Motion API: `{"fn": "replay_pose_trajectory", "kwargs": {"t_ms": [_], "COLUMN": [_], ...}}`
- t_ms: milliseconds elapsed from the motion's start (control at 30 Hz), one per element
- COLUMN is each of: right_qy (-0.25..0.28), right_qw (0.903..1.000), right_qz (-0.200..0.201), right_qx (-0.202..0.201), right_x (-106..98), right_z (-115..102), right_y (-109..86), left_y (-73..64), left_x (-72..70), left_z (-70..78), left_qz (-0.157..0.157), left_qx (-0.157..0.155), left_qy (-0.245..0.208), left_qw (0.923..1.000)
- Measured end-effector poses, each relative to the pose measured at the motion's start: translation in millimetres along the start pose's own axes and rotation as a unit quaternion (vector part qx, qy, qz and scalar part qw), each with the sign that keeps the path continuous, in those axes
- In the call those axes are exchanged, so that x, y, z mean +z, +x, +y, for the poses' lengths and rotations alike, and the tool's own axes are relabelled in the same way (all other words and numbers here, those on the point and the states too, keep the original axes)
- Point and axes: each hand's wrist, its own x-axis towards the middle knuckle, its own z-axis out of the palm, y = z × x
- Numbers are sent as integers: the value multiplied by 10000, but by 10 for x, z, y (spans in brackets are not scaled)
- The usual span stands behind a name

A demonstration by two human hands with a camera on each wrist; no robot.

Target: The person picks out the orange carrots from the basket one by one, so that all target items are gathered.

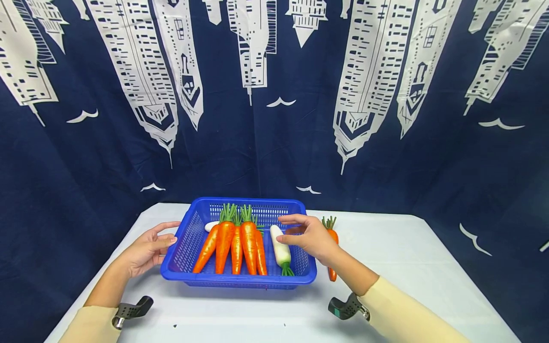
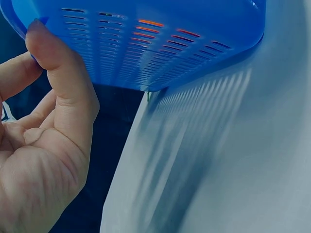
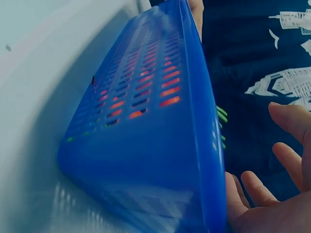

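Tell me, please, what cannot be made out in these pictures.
Head view: the rest of the rounded white object in the blue plastic basket, behind orange carrots.
Head view: middle of the orange carrot beside the basket, behind the right hand.
Left wrist view: the basket's inside, behind its slotted wall.
Right wrist view: part of that hand, beyond the right edge.

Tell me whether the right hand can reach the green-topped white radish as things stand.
Probably yes: the right hand looks empty and close to the white radish; the carrots in the blue basket lie to the radish's left, not over it.
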Motion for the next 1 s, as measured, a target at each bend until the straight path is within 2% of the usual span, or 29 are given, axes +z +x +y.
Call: {"fn": "replay_pose_trajectory", "kwargs": {"t_ms": [167, 367, 600, 833, 1000], "right_qy": [57, 195, 438, 366, 475], "right_qw": [9999, 9991, 9965, 9955, 9930], "right_qz": [-145, -370, -675, -848, -1015], "right_qx": [-21, -21, 207, 225, 380], "right_x": [94, 177, 241, 305, 350], "right_z": [-27, -63, -118, -149, -171], "right_y": [40, 109, 205, 303, 374], "left_y": [3, 5, 12, 7, 4], "left_x": [-11, -12, 0, 2, 9], "left_z": [-6, -3, 10, 14, 17], "left_qz": [-73, 3, -3, 5, 63], "left_qx": [27, -44, -73, -92, -113], "left_qy": [-37, -28, -51, -61, 2], "left_qw": [10000, 10000, 10000, 9999, 9999]}}
